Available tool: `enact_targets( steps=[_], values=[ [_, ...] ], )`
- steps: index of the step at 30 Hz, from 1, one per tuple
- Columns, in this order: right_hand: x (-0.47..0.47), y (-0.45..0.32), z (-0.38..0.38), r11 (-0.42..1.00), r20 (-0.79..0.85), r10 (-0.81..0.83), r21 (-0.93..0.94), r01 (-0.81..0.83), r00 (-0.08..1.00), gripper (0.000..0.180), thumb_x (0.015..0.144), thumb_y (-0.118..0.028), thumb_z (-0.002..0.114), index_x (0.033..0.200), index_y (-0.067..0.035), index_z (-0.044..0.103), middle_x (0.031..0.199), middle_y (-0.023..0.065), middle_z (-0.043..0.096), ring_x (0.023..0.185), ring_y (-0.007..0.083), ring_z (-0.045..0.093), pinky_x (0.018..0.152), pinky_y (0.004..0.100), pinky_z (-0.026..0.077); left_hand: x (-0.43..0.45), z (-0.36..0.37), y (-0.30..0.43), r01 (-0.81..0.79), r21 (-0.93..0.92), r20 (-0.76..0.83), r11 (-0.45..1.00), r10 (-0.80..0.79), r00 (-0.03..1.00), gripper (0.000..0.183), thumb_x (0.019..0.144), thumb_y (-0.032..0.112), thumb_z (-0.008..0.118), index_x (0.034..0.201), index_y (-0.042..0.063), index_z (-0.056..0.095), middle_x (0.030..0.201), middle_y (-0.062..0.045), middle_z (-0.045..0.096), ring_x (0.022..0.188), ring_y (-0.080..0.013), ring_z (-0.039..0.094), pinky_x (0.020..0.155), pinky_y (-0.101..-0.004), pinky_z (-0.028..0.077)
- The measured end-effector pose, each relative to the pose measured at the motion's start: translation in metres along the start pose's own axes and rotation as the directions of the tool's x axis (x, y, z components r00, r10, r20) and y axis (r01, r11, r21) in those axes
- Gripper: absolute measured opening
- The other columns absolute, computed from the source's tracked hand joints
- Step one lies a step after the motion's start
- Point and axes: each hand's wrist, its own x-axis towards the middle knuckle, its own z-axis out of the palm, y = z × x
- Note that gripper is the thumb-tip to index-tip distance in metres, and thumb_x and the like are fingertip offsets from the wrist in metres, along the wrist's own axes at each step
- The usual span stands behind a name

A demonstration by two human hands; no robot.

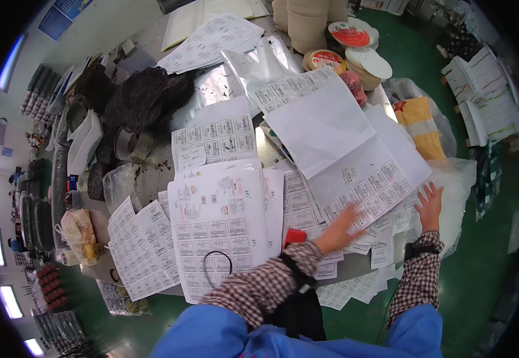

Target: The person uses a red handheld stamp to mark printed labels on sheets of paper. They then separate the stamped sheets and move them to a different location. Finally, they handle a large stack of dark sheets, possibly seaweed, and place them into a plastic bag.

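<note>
My left hand (340, 230), slightly blurred, reaches over the lower edge of a printed label sheet (378, 181) on the table's right side. Whether its fingers touch the paper I cannot tell. A large blank sheet (320, 121) lies across the upper part of that pile. At the pile's right edge my right hand (430, 206) has its fingers spread, beside a white sheet (402, 147) and a clear plastic bag (456, 192). Left of my left hand is a thick stack of printed sheets (217, 210). A red object (294, 236) shows near my left wrist.
A tangled dark fibrous mass (140, 98) and a roll of tape (131, 145) sit at the back left. Round paper discs (371, 62) stand at the back right, near a yellow packet (420, 127). Loose label sheets (353, 286) hang below the table's front edge.
</note>
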Motion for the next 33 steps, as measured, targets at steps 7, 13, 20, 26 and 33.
enact_targets(
  steps=[7, 13, 20, 26, 33],
  values=[
    [-0.158, 0.053, 0.178, 0.219, 0.454, -0.395, -0.798, 0.561, 0.799, 0.109, 0.074, -0.049, 0.078, 0.154, -0.003, 0.019, 0.16, 0.0244, 0.011, 0.145, 0.0489, 0.013, 0.115, 0.0609, 0.013, -0.051, -0.145, -0.121, 0.298, -0.138, -0.612, 0.944, -0.318, 0.724, 0.026, 0.091, 0.012, 0.063, 0.114, -0.001, 0.061, 0.104, -0.018, 0.068, 0.097, -0.0283, 0.067, 0.085, -0.0349, 0.052],
    [-0.152, 0.116, 0.243, 0.167, 0.305, -0.402, -0.902, 0.397, 0.863, 0.061, 0.086, -0.014, 0.059, 0.144, -0.005, 0.04, 0.137, 0.0206, 0.052, 0.118, 0.0432, 0.054, 0.096, 0.0509, 0.046, -0.078, -0.157, -0.111, 0.282, -0.207, -0.344, 0.937, -0.34, 0.875, 0.022, 0.091, 0.013, 0.062, 0.108, -0.001, 0.064, 0.098, -0.015, 0.071, 0.091, -0.0251, 0.068, 0.083, -0.0325, 0.052],
    [-0.187, -0.028, 0.144, 0.316, 0.257, -0.517, -0.829, 0.461, 0.816, 0.079, 0.077, 0.017, 0.043, 0.145, -0.024, 0.046, 0.12, 0.022, 0.062, 0.1, 0.0406, 0.064, 0.082, 0.0447, 0.052, -0.2, -0.137, -0.096, 0.385, -0.114, -0.2, 0.916, -0.401, 0.894, 0.018, 0.093, 0.014, 0.061, 0.103, 0.001, 0.067, 0.089, -0.016, 0.07, 0.079, -0.0284, 0.069, 0.073, -0.0347, 0.053],
    [-0.199, 0.037, 0.109, 0.22, 0.458, -0.393, -0.795, 0.565, 0.798, 0.085, 0.075, 0.018, 0.045, 0.148, -0.026, 0.04, 0.133, 0.0234, 0.053, 0.1, 0.0424, 0.063, 0.085, 0.0457, 0.052, -0.236, -0.126, -0.058, 0.294, 0.206, -0.126, 0.933, -0.273, 0.954, 0.02, 0.086, -0.001, 0.059, 0.105, 0.001, 0.063, 0.105, -0.012, 0.067, 0.101, -0.0275, 0.065, 0.086, -0.0361, 0.053],
    [-0.167, 0.124, 0.122, 0.178, 0.442, -0.127, -0.871, 0.458, 0.888, 0.079, 0.08, 0.006, 0.052, 0.151, -0.023, 0.033, 0.143, 0.023, 0.045, 0.114, 0.0435, 0.058, 0.095, 0.0467, 0.049, -0.174, -0.093, -0.088, -0.123, 0.717, 0.235, 0.686, -0.072, 0.969, 0.026, 0.081, 0.015, 0.064, 0.105, 0.006, 0.059, 0.114, -0.012, 0.056, 0.124, -0.0323, 0.047, 0.113, -0.0532, 0.029]
  ],
)
